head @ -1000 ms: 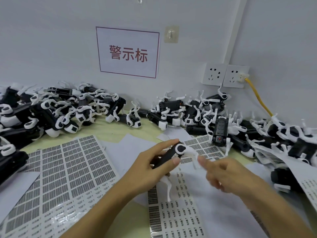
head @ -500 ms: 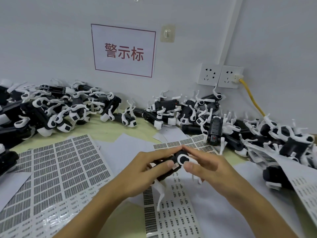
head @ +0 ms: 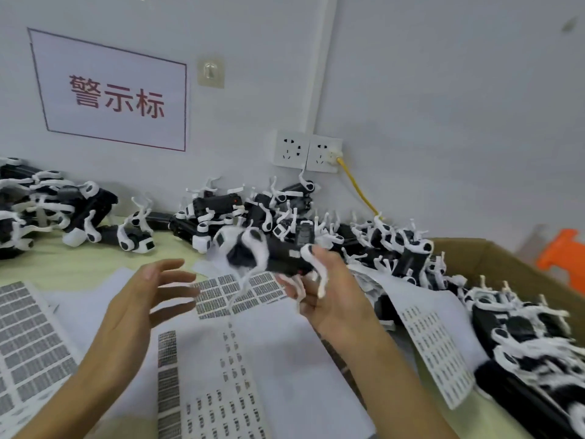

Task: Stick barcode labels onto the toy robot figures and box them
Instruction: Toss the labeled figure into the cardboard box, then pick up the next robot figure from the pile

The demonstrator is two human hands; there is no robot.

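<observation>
The right hand (head: 329,289) has a toy robot figure (head: 272,255) in it, up in the air above the label sheets (head: 240,293), with the fingers curled round the black body. The toy is blurry, so I cannot tell just how the fingers sit on it. The left hand (head: 139,299) is beside it but not touching, fingers spread wide and holding nothing. The toy looks small and light, since one hand lifts it with no trouble. The black body looks hard and chunky, and that seems the best place to take hold. The thin white legs stick out and bend in funny ways, and I think they could snap or catch on the other toys if someone grabbed them there. The plastic looks smooth, so it might slip a bit in a loose hold. On the right is a cardboard box (head: 493,255) with more of these toys (head: 522,331) lying in it, and I guess the one in the hand belongs there next. I cannot see if its barcode sticker is on. More toys sit in a pile by the wall (head: 240,210) and in another pile on the far left (head: 47,210). A sheet full of barcode stickers (head: 28,337) lies flat on the table at the left, and a wall sign with red letters (head: 114,93) hangs above
</observation>
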